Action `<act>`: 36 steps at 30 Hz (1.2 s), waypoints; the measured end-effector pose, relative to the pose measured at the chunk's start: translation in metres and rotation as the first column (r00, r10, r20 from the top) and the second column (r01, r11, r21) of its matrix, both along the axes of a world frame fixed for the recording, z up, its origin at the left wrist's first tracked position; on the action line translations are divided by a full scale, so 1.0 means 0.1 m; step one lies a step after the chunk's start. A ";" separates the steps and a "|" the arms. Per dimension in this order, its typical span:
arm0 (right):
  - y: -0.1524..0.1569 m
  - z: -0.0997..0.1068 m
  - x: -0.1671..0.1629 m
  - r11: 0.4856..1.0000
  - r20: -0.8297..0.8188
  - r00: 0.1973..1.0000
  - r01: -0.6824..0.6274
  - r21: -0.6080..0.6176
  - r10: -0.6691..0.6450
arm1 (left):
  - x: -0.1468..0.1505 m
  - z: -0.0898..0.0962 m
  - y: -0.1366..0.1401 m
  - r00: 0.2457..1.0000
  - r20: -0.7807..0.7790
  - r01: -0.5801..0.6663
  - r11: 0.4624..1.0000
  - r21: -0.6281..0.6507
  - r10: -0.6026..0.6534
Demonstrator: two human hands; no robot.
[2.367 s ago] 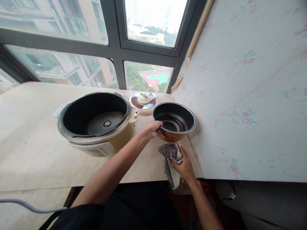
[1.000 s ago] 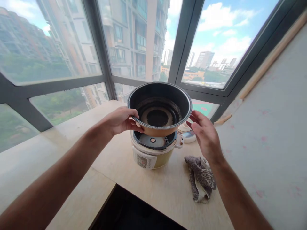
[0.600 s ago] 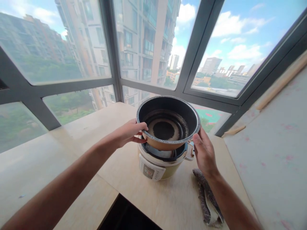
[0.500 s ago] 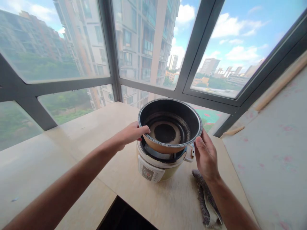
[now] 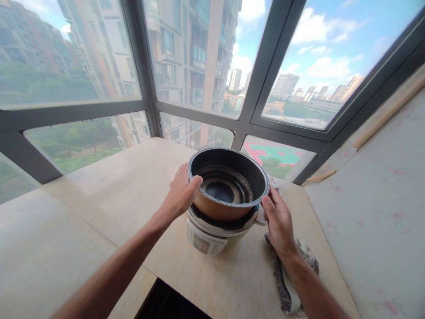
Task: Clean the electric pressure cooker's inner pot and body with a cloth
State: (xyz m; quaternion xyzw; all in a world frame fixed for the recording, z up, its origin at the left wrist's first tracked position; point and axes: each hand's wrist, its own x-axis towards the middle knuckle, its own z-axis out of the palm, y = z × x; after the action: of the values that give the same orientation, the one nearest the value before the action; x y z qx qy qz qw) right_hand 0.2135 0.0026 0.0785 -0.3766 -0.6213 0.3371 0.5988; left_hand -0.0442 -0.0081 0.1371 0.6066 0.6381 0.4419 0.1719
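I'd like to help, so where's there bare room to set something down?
Widest: the tabletop between the left forearm and the windows. A smaller patch lies before the cooker, between the dark opening and the cloth. Crowded: the cooker's right side, with the right hand and cloth close by.

At the mouth of the plastic-looking cooker (image 5: 208,243), the inner pot (image 5: 217,209) looked metallic, smooth outside, matt within. The cloth (image 5: 282,285) beside the cooker looked rough, the tabletop (image 5: 116,199) beneath it smooth and wood-like.
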 end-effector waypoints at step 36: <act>-0.12 -0.27 0.27 0.944 0.521 0.788 0.297 0.145 -0.328 | -0.06 -0.73 0.00 0.999 -0.007 -0.037 0.993 -0.108 0.036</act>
State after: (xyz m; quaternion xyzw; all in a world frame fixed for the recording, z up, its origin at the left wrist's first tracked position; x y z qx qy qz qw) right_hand 0.2405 -0.0099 0.0518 -0.5366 -0.7021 0.0971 0.4579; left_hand -0.0506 -0.0078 0.0637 0.5857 0.6725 0.4084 0.1949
